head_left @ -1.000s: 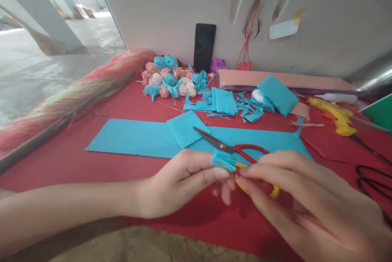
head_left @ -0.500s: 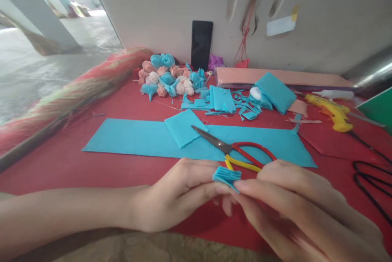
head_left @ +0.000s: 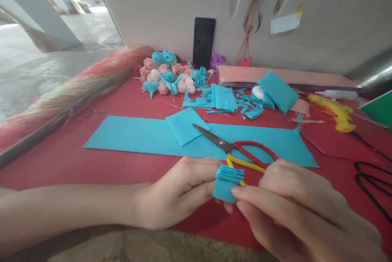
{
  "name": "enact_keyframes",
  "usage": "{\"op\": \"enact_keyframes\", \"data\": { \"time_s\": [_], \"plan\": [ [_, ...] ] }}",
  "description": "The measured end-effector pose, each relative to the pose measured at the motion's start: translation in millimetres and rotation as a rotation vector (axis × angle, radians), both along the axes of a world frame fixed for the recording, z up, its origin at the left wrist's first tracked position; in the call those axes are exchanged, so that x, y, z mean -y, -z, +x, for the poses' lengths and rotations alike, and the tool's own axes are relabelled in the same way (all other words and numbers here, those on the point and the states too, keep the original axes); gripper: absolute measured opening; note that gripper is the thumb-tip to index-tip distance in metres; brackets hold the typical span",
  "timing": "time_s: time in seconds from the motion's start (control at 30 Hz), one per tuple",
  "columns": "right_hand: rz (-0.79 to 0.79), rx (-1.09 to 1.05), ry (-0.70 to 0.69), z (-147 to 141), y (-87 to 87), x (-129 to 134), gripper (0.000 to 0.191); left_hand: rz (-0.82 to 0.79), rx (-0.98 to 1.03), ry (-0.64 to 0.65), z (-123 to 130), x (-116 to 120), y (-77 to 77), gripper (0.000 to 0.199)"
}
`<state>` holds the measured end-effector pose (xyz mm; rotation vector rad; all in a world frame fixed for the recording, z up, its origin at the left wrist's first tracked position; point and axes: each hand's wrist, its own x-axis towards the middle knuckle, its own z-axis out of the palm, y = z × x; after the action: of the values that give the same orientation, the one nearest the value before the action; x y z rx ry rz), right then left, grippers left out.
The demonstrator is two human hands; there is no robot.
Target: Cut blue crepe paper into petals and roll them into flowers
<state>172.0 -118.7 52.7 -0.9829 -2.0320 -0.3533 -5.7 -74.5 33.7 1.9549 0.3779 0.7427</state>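
Note:
A small stack of folded blue paper [head_left: 228,182] is held between both hands at the lower middle. My left hand [head_left: 180,192] pinches its left side. My right hand [head_left: 294,204] grips its lower right edge between thumb and finger, where one flap hangs down. Just behind the hands lie scissors [head_left: 225,144] with red and yellow handles, partly hidden by the stack. They rest across a long blue paper strip [head_left: 131,135] and the corner of a folded blue square [head_left: 186,126].
Paper roses [head_left: 168,76] are heaped at the back, beside blue scraps [head_left: 249,106]. A black phone [head_left: 203,42] leans on the wall. At the right are a yellow glue gun [head_left: 333,110] and a black cord [head_left: 372,172].
The front flap of the blue stack has opened downward and now shows its flat face. My right hand has shifted slightly, its fingertips now at the flap's edge.

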Motion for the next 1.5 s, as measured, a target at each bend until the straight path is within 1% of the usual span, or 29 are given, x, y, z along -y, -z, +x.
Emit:
{"op": "enact_keyframes", "data": {
  "time_s": [0.1,0.2,0.23,0.33,0.43,0.5,0.7,0.8,0.9,0.93,1.03,1.07,1.17,1.23,1.3,1.37,1.5],
  "plan": [
    [-0.004,-0.100,0.000,-3.6,3.7,-1.6,0.011,-0.015,0.011,0.015,-0.3,-0.6,0.8,0.027],
    [0.002,-0.307,0.020,-10.3,9.9,-1.1,0.002,-0.043,0.013,0.021,-0.2,-1.0,1.6,0.028],
    [0.004,-0.357,0.036,-12.6,11.9,-0.6,0.004,-0.044,0.015,0.019,-0.2,-1.1,2.0,0.027],
    [0.017,-0.401,0.087,-17.7,15.9,0.3,0.006,-0.023,0.029,0.012,-0.3,-1.8,3.6,0.026],
    [0.019,-0.409,0.088,-19.0,16.9,-0.6,0.002,0.002,0.038,0.005,-0.6,-2.4,4.8,0.026],
    [0.020,-0.397,0.061,-18.6,16.6,-1.7,0.003,0.004,0.038,0.007,-0.9,-2.6,5.1,0.026],
    [0.006,-0.342,0.066,-16.9,16.1,-2.5,0.007,0.023,0.054,0.013,-0.8,-3.2,6.2,0.027],
    [0.066,-0.331,0.049,-15.3,14.8,-2.9,0.002,0.055,0.047,-0.003,-0.5,-3.1,6.1,0.028],
    [0.038,-0.248,0.032,-13.1,13.3,-4.3,0.006,0.080,0.040,-0.022,-0.1,-3.0,5.5,0.029],
    [0.047,-0.226,0.028,-12.5,13.0,-5.1,0.008,0.083,0.042,-0.023,0.0,-3.1,5.5,0.029],
    [0.146,-0.199,0.007,-10.9,11.3,-7.4,0.008,0.096,0.047,-0.022,-0.3,-3.2,6.4,0.028],
    [0.145,-0.180,0.001,-9.9,10.2,-7.9,0.008,0.104,0.045,-0.026,-0.5,-3.2,6.8,0.027],
    [0.002,-0.058,-0.032,-3.2,5.6,-7.2,0.006,0.128,0.024,-0.040,-0.8,-2.9,7.5,0.022],
    [-0.093,0.019,-0.091,3.6,3.4,-5.5,0.016,0.126,0.020,-0.041,-0.6,-2.5,6.8,0.021],
    [-0.116,0.061,-0.168,9.5,2.6,-3.9,0.024,0.114,0.021,-0.044,0.0,-2.3,5.6,0.023],
    [-0.107,0.076,-0.202,12.1,2.6,-2.8,0.027,0.100,0.026,-0.042,0.5,-2.2,4.4,0.025],
    [-0.056,0.049,-0.166,7.4,4.2,-1.9,0.014,0.082,0.038,-0.020,0.6,-2.7,4.2,0.024]
  ]
}}
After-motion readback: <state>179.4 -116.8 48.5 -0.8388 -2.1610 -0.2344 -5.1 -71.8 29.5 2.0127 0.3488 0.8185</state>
